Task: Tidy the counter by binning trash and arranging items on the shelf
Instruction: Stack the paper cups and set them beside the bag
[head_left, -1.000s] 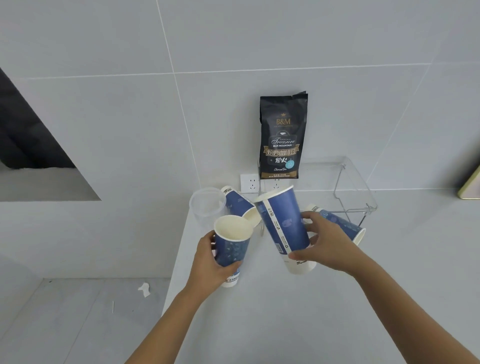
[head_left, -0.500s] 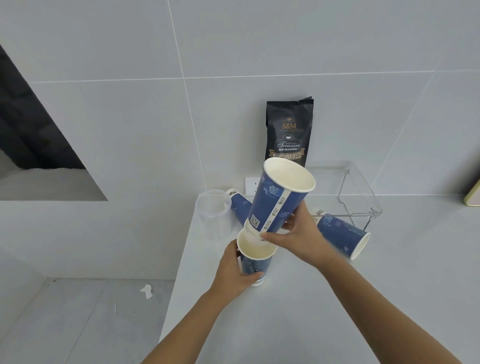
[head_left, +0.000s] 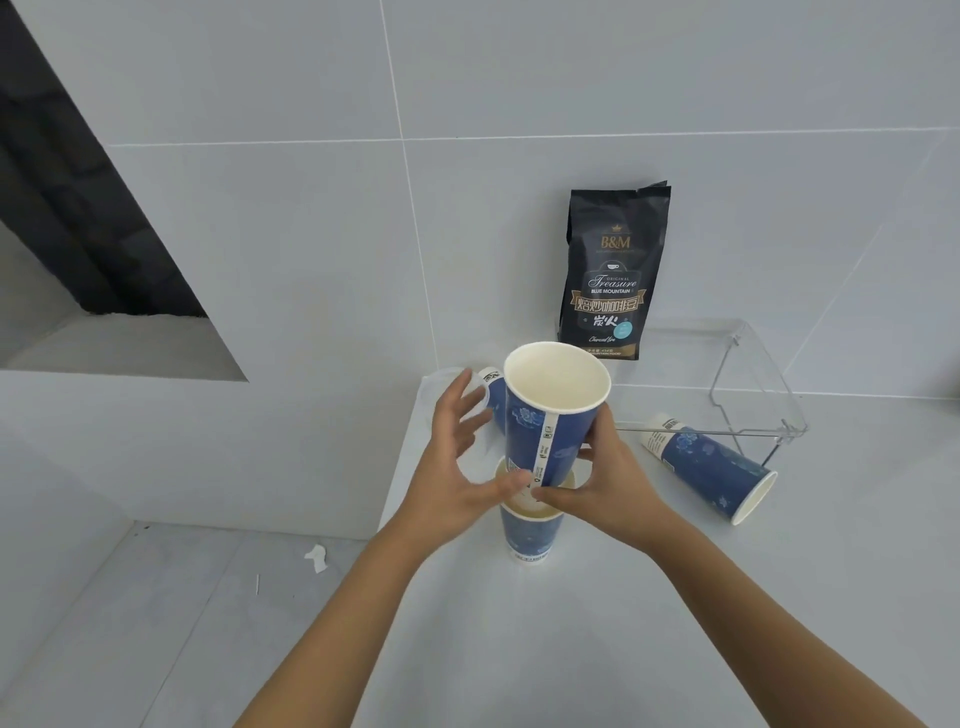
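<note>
a scrap (head_left: 316, 557) of white paper is seen on the floor (head_left: 171, 613) at the far left, below the counter (head_left: 571, 634) edge. a clear cup (head_left: 441, 382) is set at the counter's back left corner, mostly hidden behind the left hand (head_left: 457, 467). that hand's fingers (head_left: 460, 397) are spread wide and held off the cups, while its thumb is laid against the lower side of the top cup (head_left: 545, 415). a third blue cup (head_left: 493, 395) is glimpsed on its side just behind, between the clear cup and the top cup. the top cup is held upright, slightly tilted, its open mouth facing up, with its base lowered into the bottom cup (head_left: 530, 530), which is stood upright on the counter near its left edge. the top cup is gripped from the right by the right hand (head_left: 608, 483), fingers wrapped round its lower wall. a black coffee bag (head_left: 613, 270) is stood upright on the clear shelf (head_left: 769, 395) against the tiled wall (head_left: 311, 208). a fourth blue cup (head_left: 711, 467) is laid on its side on the counter, under the shelf's front edge, mouth turned to the right and well apart from the hands.
</note>
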